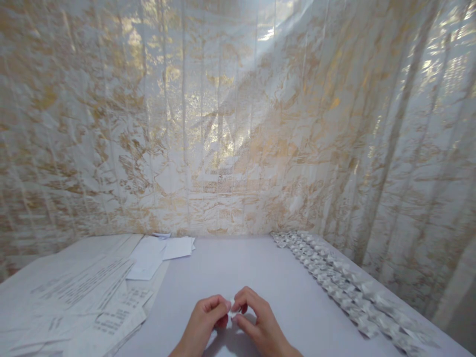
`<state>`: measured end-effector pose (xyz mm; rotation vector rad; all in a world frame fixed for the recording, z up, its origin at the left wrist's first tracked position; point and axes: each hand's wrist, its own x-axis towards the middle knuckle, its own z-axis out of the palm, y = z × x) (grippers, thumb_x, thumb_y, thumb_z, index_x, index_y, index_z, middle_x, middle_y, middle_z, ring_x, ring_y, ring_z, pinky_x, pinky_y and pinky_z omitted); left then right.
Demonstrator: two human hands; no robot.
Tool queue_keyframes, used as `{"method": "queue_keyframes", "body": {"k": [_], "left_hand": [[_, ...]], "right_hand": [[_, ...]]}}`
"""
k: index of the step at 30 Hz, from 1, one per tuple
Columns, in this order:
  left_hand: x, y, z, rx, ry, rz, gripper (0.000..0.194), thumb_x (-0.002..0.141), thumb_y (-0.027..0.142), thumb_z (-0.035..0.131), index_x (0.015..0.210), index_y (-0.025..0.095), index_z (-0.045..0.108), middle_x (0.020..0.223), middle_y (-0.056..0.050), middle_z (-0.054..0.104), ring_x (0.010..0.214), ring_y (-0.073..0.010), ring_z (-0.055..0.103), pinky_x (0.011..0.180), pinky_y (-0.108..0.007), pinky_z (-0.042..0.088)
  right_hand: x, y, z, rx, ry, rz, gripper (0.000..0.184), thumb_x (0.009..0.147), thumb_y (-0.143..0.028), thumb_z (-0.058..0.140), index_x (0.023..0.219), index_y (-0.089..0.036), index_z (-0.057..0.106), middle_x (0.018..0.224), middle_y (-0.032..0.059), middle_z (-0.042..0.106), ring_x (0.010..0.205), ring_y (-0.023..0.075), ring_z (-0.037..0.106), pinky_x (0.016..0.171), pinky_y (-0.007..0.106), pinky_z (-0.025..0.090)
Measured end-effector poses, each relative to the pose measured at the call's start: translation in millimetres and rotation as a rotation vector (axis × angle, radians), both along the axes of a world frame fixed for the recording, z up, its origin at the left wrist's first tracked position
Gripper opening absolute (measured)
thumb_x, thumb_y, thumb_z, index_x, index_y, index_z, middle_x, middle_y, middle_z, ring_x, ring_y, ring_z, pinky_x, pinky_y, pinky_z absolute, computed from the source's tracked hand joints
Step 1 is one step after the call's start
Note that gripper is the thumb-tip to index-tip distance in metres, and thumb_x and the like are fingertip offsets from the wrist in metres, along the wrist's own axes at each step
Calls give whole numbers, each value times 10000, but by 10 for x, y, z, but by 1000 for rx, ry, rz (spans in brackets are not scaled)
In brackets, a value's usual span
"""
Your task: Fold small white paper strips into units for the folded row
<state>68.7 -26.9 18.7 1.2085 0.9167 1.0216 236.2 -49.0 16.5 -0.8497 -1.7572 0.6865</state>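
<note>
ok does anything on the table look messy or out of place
Nothing looks spilled or torn. The printed papers on the left do look askew: they overlap at different angles with uneven edges, which stands out against the long rows of small grayish-white pieces along the right side.

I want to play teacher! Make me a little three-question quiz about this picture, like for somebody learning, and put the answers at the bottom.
1. Where do the rows of crinkled white pieces lie?
A) under the hands
B) along the right side of the table
C) on the left side, among the printed papers

2. True or false: the printed papers lie to the left of the two hands.

3. What shows between the fingertips of the left hand and the right hand?

Key: 1. B. 2. True. 3. A small white piece; the fingers hide part of it.
</note>
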Motion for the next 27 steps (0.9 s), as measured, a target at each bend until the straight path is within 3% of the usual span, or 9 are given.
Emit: {"method": "queue_keyframes", "body": {"k": [5, 10, 16, 22, 27], "left_hand": [[-1, -12, -7, 9, 7, -36, 562, 556, 729, 771, 529, 207, 563, 472, 52, 471, 513, -131, 400, 567, -274, 284], [-1, -27, 11, 102, 52, -93, 626, 617, 822, 697, 591, 211, 562, 535, 36, 506, 555, -145, 430, 589, -277, 303], [6, -51, 16, 215, 137, -80, 610, 681, 804, 680, 622, 212, 546, 571, 46, 492, 584, -152, 413, 600, -281, 300], [5, -56, 19, 233, 179, -51, 590, 696, 782, 666, 613, 211, 543, 567, 41, 496, 588, -157, 406, 609, -288, 301], [13, -68, 36, 238, 201, -23, 548, 716, 728, 682, 589, 216, 534, 541, 45, 482, 573, -156, 391, 598, -290, 285]], "right_hand": [[-16, -6, 38, -171, 96, -12, 385, 872, -528, 711, 696, -189, 661, 720, 14, 619, 716, 194, 567, 711, 313, 423], [-33, 22, -2, -296, 224, 9, 402, 831, -585, 727, 736, -203, 644, 694, -4, 599, 696, 187, 547, 696, 311, 398], [-42, 41, -37, -272, 323, 66, 364, 829, -506, 739, 1028, -248, 575, 697, -52, 555, 664, 171, 535, 654, 278, 362], [-49, 0, 6, -307, 195, 94, 328, 900, -495, 649, 1060, -224, 555, 623, -90, 451, 569, 139, 445, 603, 262, 313], [-44, -26, 40, -246, 140, 91, 305, 927, -507, 596, 1027, -227, 529, 624, -89, 434, 574, 143, 437, 614, 262, 327]]}}
